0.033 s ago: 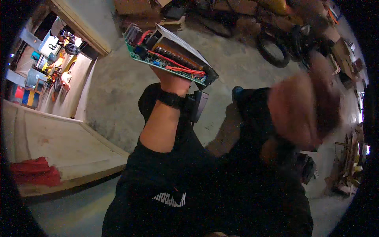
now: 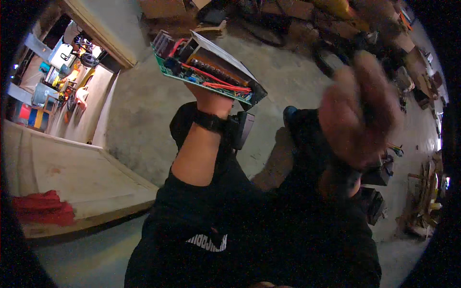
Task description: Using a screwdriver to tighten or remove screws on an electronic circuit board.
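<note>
My left hand (image 2: 206,93) holds a green circuit board assembly (image 2: 206,69) from underneath, with red wires, a brown component strip, a grey metal heatsink and a pale raised plate. A dark strap (image 2: 206,122) with a grey box (image 2: 244,129) is on my left wrist. My right hand (image 2: 360,110) is raised on the right, smeared by motion; whether it holds anything is unclear. My legs in dark clothing are below.
A pale low bench (image 2: 72,168) with a red cloth (image 2: 41,209) is at left, near a doorway onto a bright cluttered area. Cardboard boxes (image 2: 163,12) and dark tires (image 2: 329,65) lie along the back. Scrap items (image 2: 422,201) stand at right on the concrete floor (image 2: 139,115).
My right hand has shifted slightly to the left, still blurred. My left hand and the board have moved very slightly right and down in view.
</note>
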### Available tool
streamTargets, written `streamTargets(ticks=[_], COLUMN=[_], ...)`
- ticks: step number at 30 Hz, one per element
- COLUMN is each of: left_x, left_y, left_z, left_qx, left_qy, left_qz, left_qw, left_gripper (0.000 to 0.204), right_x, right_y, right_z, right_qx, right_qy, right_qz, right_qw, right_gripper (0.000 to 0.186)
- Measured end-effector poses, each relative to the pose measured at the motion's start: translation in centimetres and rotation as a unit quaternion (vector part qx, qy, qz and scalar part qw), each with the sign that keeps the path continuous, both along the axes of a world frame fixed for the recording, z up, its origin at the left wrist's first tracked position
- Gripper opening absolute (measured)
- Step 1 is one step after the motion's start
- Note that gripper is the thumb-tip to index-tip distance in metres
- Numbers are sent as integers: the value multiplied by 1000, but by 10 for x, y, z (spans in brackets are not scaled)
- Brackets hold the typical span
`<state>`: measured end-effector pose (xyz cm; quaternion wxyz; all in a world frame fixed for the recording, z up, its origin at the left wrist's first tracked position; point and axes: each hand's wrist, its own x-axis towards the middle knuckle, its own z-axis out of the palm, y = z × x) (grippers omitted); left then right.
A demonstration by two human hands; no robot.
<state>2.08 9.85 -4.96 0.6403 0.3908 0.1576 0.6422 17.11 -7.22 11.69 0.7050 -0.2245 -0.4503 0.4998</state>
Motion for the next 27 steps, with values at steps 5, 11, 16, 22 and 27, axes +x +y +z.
streamTargets(ticks=[5,11,16,22,27], left_x=[-6,-17,-26,-13,-16], left_y=[0,-17,-15,-15,-15], left_z=[-3,1,2,-10,-8], left_qx=[20,263,179,143,142], left_qy=[49,565,441,313,268], left_qz=[-14,173,102,36,26], left_qw=[999,763,873,938,952], left_gripper=[43,34,33,33,33], right_x=[-29,-49,-47,-41,-47], right_y=[38,54,65,64,61], right_z=[-52,-108,-113,-117,-109], right_qx=[-256,-305,-315,-304,-292], right_qy=[-192,-116,-87,-69,-44], right_qz=[-260,-238,-180,-186,-175], right_qw=[911,915,928,932,939], right_gripper=[26,26,27,30,29])
